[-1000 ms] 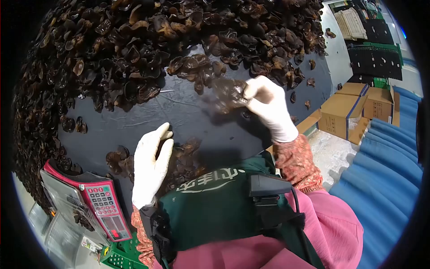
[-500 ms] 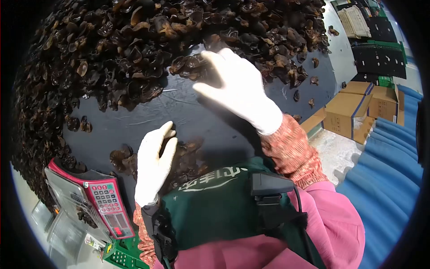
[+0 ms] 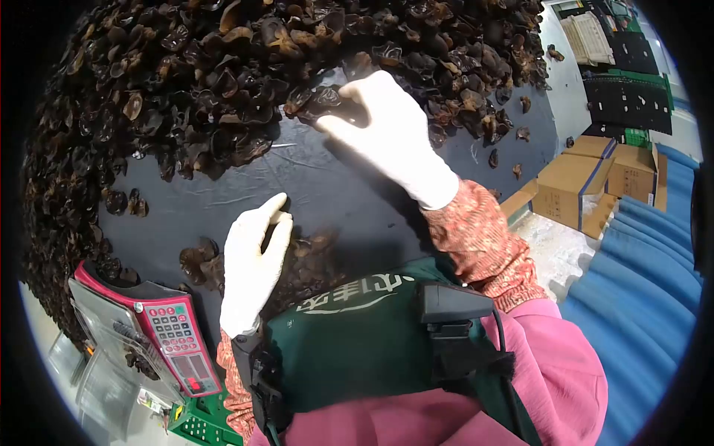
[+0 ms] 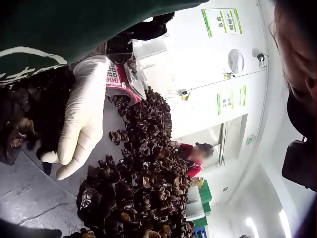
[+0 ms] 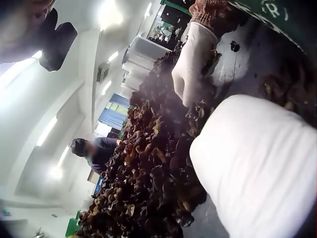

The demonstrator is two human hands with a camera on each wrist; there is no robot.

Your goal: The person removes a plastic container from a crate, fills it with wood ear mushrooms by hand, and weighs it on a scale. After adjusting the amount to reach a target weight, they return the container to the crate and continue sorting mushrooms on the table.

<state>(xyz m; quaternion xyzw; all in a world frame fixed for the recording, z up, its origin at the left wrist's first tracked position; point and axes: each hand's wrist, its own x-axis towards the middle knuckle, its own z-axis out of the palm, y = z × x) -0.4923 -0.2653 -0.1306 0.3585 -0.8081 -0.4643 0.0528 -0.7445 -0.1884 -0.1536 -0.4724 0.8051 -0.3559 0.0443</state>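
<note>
Wood ear mushrooms [image 3: 245,82] lie heaped, dark and glossy, over the far side of the table. Right at the heap's near edge is my gloved right hand [image 3: 398,137], thumb and fingers spread apart, reaching over a wood ear mushroom [image 3: 325,99]. Its palm side is hidden. The right wrist view shows the same right hand [image 5: 190,64] pointing down into the heap. My gloved left hand [image 3: 253,260] rests nearer my body, fingers relaxed, beside a small group of wood ear mushrooms [image 3: 312,260]. In the left wrist view the left hand [image 4: 81,119] has its fingers loosely extended.
A red scale [image 3: 171,331] with a keypad stands at the left, above a green crate [image 3: 204,420]. Cardboard boxes [image 3: 565,182] and blue sheeting [image 3: 632,275] are on the right. Other people work farther off, one in red [image 4: 190,158], one in dark clothing [image 5: 101,151].
A second ago my right hand held a wood ear mushroom farther right. It has moved left and away from me to the heap, and that piece no longer shows. The left hand has barely moved.
</note>
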